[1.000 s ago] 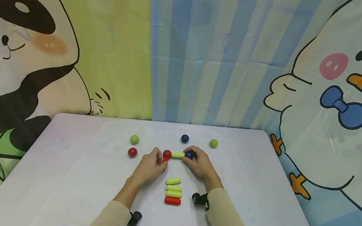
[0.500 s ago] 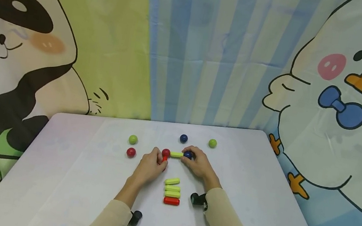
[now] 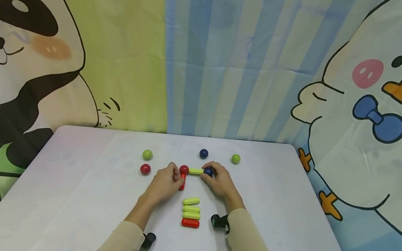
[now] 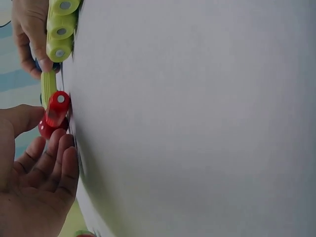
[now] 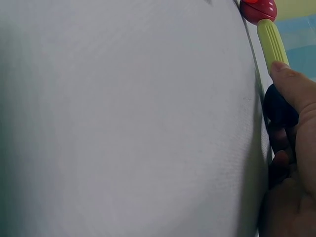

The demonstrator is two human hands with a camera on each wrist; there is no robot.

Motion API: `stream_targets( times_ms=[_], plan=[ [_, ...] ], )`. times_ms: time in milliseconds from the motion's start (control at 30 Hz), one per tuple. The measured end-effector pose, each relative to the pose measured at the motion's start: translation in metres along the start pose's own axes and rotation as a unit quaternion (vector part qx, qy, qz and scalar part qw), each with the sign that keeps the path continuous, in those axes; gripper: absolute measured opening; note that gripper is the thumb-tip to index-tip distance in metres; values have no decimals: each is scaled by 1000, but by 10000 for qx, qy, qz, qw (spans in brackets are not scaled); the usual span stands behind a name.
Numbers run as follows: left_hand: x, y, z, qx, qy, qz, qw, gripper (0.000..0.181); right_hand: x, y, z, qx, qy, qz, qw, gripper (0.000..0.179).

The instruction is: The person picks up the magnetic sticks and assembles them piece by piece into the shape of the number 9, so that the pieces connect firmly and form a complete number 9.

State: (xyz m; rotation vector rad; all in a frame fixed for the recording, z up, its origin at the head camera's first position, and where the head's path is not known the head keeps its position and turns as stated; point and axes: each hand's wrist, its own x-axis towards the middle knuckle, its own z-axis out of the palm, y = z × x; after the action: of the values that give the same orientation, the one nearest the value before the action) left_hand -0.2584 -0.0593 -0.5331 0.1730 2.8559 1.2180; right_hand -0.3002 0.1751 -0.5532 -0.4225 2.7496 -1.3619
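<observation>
A red ball (image 3: 184, 169) joins a yellow-green rod (image 3: 196, 171) on its right and a red rod (image 3: 182, 182) that points toward the person. My left hand (image 3: 165, 184) is beside the red rod, its fingers loosened and its thumb right at the rod's side. In the left wrist view a metal dot shows on the free end of the red rod (image 4: 60, 99). At the other end of the yellow-green rod is a dark blue ball (image 3: 208, 172), which my right hand (image 3: 223, 183) grips, thumb lying over the joint in the right wrist view.
Several yellow-green rods (image 3: 192, 209) and a red rod (image 3: 190, 223) lie stacked in a column nearer the person. Behind are a blue ball (image 3: 203, 153) and a green ball (image 3: 235, 159). At left lie another green ball (image 3: 147, 155) and a red ball (image 3: 145, 169).
My left fingers have loosened and shifted slightly left off the red rod, so more of it shows. My right hand stays on the blue ball.
</observation>
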Motion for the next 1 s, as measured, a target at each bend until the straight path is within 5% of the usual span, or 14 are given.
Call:
stream_targets(
  times_ms=[233, 633, 833, 1000],
  plan=[
    [1, 1, -22, 7, 198, 66, 9998, 29, 2, 1, 1, 18, 89, -25, 10000, 24],
    [1, -27, -53, 853, 749, 917, 9893, 24, 1, 0, 2, 21, 103, -21, 9999, 24],
    [-1, -44, -64, 846, 996, 972, 9866, 27, 1, 0, 3, 48, 31, 165, 9998, 24],
    [-2, -56, -70, 845, 874, 867, 9888, 36, 0, -1, 3, 44, 60, 168, 9998, 25]
  ],
)
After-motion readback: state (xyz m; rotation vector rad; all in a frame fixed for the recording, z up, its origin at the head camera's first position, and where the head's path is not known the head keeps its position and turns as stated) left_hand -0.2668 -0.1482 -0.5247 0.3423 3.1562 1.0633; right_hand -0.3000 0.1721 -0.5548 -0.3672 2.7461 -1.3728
